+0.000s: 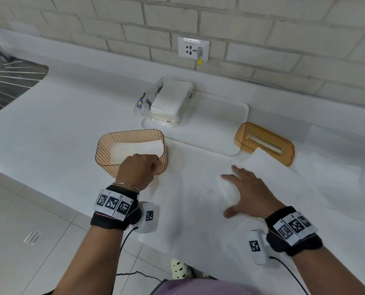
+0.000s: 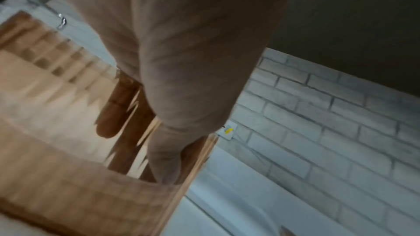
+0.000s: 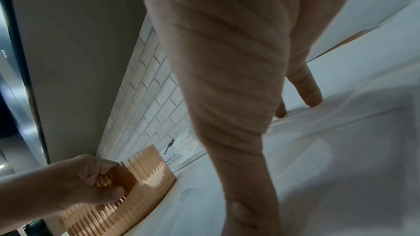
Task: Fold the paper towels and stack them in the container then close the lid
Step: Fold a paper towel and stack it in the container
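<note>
A ribbed orange see-through container point(image 1: 105, 150) stands on the white counter with a folded paper towel point(image 1: 139, 148) lying in it. My left hand point(image 1: 143, 167) grips its near right wall, thumb point(image 2: 163, 159) outside and fingers curled over the rim; the right wrist view shows that grip on the container point(image 3: 147, 171) too. My right hand point(image 1: 246, 188) lies flat with spread fingers on a folded white paper towel point(image 1: 268, 169) to the right, fingertips point(image 3: 314, 100) touching it. The orange slotted lid point(image 1: 264, 143) lies behind that towel, partly covered by its corner.
An opened pack of paper towels point(image 1: 171, 101) sits on a white tray point(image 1: 224, 124) by the brick wall, under a socket point(image 1: 193, 48). More white sheets lie spread under my hands point(image 1: 194, 220) and at the right point(image 1: 336, 167). A sink point(image 1: 7, 81) is far left.
</note>
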### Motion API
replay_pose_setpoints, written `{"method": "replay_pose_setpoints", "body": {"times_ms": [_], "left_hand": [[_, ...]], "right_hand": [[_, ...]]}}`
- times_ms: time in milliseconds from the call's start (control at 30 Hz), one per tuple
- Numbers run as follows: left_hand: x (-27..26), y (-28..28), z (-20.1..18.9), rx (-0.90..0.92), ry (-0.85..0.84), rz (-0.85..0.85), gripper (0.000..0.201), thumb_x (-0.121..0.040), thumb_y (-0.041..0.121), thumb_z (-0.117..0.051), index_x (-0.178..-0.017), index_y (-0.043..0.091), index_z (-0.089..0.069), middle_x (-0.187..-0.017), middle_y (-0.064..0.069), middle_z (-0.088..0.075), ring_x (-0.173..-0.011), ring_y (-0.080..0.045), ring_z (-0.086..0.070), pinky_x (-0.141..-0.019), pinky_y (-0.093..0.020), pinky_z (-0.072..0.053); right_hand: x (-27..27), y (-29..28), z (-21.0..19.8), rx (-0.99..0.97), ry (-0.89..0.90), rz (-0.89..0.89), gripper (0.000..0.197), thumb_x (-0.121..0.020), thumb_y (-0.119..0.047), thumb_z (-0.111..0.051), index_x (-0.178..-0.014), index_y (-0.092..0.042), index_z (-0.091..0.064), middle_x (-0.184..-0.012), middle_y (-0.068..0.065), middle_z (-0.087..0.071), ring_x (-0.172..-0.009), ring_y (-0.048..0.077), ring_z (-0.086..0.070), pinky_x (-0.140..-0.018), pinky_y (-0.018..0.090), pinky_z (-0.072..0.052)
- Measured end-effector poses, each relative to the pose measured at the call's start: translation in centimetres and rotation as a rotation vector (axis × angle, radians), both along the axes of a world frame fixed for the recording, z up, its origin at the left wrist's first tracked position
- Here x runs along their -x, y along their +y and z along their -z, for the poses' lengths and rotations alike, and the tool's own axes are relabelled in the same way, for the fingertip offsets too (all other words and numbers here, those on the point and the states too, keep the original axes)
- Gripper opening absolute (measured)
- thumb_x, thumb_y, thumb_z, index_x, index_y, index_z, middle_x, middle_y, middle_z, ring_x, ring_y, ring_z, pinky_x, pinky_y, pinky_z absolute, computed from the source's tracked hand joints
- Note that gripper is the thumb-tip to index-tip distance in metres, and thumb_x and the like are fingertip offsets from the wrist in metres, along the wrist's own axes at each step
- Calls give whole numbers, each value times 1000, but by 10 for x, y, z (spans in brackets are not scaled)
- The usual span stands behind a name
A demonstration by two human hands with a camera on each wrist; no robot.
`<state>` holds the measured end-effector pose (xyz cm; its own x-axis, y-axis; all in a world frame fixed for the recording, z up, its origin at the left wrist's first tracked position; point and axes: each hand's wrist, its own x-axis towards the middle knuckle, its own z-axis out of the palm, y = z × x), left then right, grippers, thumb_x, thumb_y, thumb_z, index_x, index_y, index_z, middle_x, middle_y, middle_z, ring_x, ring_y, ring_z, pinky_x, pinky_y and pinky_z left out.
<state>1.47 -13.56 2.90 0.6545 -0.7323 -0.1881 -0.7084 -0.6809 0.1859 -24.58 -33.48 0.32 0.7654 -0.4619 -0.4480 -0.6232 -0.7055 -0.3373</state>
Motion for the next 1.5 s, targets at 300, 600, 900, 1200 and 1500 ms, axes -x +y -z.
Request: {"method": "replay_pose_setpoints", "body": {"times_ms": [300, 600, 900, 1200, 1500], "left_hand": [[55, -44, 1, -66, 48, 180, 15, -96, 18, -58, -106, 20, -69, -103, -3, -71, -99, -28, -68, -71, -30, -46], [65, -66, -7, -152, 103, 153, 51, -86, 71, -67, -98, 22, -72, -118, 0, -63, -113, -23, -61, -92, -38, -51], [73, -65, -10, -61, 111, 60, 76, -85, 61, -75, -147, 27, -46, -127, 0, -73, -117, -27, -67, -99, -39, -51], [164, -35, 12, 294, 190, -73, 68, -72, 67, -82, -124, 26, -63, -109, 8, -65, -103, -15, -62, -79, -35, -55], [214, -45, 50, -7, 340, -241, 77, -60, 60, -92, -114, 21, -55, -111, 0, -63, -109, -25, -57, -92, -34, -49]], "right_hand": [[35, -26, -5, -64, -18, 20, 113, -58, -44, -100, -155, -44, -42, -172, -18, -17, -158, 8, -14, -129, 38, -19], [49, -29, -7, -57, -92, -118, 94, -64, -31, -99, -146, -45, -55, -167, -19, -29, -156, 6, -19, -127, 30, -18], [24, -25, -5, 71, -69, -488, 71, -61, -27, -99, -126, -29, -70, -134, -12, -60, -128, 16, -44, -107, 27, -33], [-2, -32, -19, 273, 96, -797, 54, -54, -51, -97, -87, -31, -60, -98, -14, -56, -109, 17, -42, -100, 29, -31], [-2, -40, -14, 282, 91, -936, 42, -62, -48, -94, -82, -30, -63, -83, -15, -50, -95, 13, -33, -123, 39, -18]]}}
